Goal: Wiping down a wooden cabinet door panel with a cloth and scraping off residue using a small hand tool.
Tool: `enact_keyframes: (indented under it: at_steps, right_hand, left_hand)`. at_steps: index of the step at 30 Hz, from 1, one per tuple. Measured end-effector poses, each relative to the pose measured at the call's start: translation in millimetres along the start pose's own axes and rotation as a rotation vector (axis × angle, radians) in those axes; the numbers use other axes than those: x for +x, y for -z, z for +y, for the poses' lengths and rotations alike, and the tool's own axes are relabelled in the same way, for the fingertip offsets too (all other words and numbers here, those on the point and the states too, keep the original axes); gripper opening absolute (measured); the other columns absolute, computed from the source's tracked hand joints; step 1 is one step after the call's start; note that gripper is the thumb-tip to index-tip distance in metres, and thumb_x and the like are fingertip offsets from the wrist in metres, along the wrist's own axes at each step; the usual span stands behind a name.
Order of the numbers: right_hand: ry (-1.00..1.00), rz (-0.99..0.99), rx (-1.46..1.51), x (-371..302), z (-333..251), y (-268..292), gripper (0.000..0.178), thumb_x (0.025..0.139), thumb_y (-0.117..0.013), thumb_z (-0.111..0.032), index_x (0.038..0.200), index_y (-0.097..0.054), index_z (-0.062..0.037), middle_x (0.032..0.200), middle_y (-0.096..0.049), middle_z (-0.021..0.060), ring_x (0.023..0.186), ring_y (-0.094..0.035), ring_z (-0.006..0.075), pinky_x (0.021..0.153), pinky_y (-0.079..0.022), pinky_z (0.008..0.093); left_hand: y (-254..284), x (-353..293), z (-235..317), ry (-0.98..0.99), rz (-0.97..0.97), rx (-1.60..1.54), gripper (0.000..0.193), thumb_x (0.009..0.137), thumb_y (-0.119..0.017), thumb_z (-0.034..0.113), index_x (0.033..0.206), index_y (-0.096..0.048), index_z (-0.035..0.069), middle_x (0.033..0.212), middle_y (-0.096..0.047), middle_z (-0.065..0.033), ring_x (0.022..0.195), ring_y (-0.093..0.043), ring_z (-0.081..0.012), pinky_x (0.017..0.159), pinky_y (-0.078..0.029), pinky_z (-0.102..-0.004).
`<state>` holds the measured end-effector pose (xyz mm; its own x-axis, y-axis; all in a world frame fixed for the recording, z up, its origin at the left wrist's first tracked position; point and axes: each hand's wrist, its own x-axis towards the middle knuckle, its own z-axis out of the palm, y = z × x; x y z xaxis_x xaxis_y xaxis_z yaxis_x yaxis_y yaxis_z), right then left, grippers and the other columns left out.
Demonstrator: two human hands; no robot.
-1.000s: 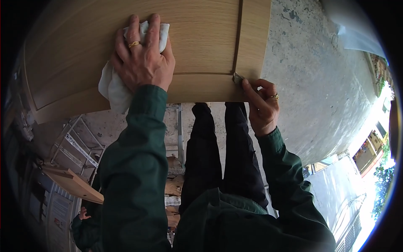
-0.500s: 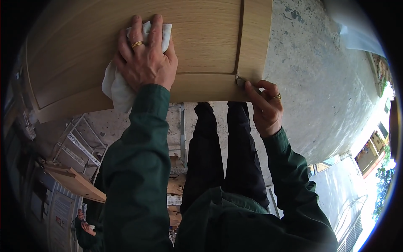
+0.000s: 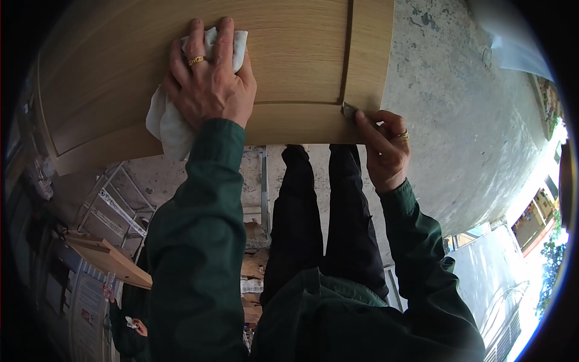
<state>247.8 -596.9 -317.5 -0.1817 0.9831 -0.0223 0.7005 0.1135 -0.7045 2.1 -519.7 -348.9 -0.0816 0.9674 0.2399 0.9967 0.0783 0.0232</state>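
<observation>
Co-worker's hands (image 3: 140, 327) farther apart, wood-grain panel (image 3: 295, 54) over grey concrete floor (image 3: 446, 133)

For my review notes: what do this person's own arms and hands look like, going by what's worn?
Long, dark green fabric sleeves cover both arms to the wrists, with no cables or markings visible on them. The left hand is gloveless with a gold-coloured ring; the right hand is also gloveless, with another gold-coloured ring.

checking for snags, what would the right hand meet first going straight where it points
The right hand would likely meet the tan wooden panel, its small grey flat piece leading; depth is unclear.
</observation>
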Motion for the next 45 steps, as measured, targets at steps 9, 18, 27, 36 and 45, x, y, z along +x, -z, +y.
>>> enact_keyframes:
  at_steps: [9, 18, 27, 36, 45]
  right_hand:
    - [-0.086, -0.037, 0.065, 1.2, 0.3, 4.6, 0.04, 0.072, -0.061, 0.014, 0.105, -0.067, -0.0082, 0.1, -0.051, 0.008, 0.062, -0.052, 0.0119, 0.06, -0.045, 0.0247]
    - [-0.174, -0.017, 0.212, -1.7, -8.7, 8.2, 0.037, 0.075, -0.059, 0.014, 0.105, -0.067, -0.0073, 0.094, -0.055, 0.0079, 0.071, -0.056, 0.0142, 0.065, -0.047, 0.0243]
    - [-0.086, 0.082, -0.016, 4.8, -1.2, 4.4, 0.039, 0.074, -0.057, 0.013, 0.103, -0.068, -0.0115, 0.091, -0.057, 0.0047, 0.076, -0.05, 0.0165, 0.067, -0.044, 0.0272]
    - [-0.013, 0.147, -0.093, 4.0, 8.3, -5.4, 0.052, 0.06, -0.057, 0.012, 0.103, -0.069, -0.0148, 0.089, -0.055, 0.0028, 0.076, -0.048, 0.0189, 0.067, -0.044, 0.0279]
    - [0.093, 0.115, -0.146, -6.2, 7.9, -7.8, 0.05, 0.061, -0.06, 0.011, 0.102, -0.07, -0.0161, 0.089, -0.057, 0.0018, 0.078, -0.05, 0.0192, 0.068, -0.045, 0.0284]
  left_hand:
    - [-1.2, -0.3, 0.5, 0.003, 0.01, 0.004, 0.05, 0.072, -0.069, 0.031, 0.12, -0.053, 0.033, 0.131, -0.044, 0.0, 0.118, -0.041, -0.0312, 0.09, -0.038, -0.0495]
    - [-1.8, -0.4, -0.7, -0.006, 0.02, -0.007, 0.051, 0.071, -0.069, 0.03, 0.119, -0.054, 0.033, 0.131, -0.044, -0.0001, 0.118, -0.041, -0.0314, 0.089, -0.039, -0.0499]
    - [-0.9, -1.0, 0.8, 0.002, -0.002, 0.0, 0.052, 0.071, -0.07, 0.03, 0.12, -0.052, 0.033, 0.131, -0.043, 0.0002, 0.118, -0.04, -0.0312, 0.089, -0.038, -0.0502]
    - [-2.6, -0.5, 0.2, 0.0, 0.017, -0.006, 0.05, 0.072, -0.069, 0.03, 0.12, -0.053, 0.033, 0.131, -0.043, 0.0001, 0.118, -0.04, -0.0313, 0.09, -0.038, -0.0502]
    - [-3.2, -0.4, -1.2, -0.005, 0.017, -0.003, 0.05, 0.072, -0.069, 0.031, 0.119, -0.053, 0.032, 0.131, -0.043, 0.0, 0.117, -0.041, -0.0318, 0.09, -0.038, -0.0508]
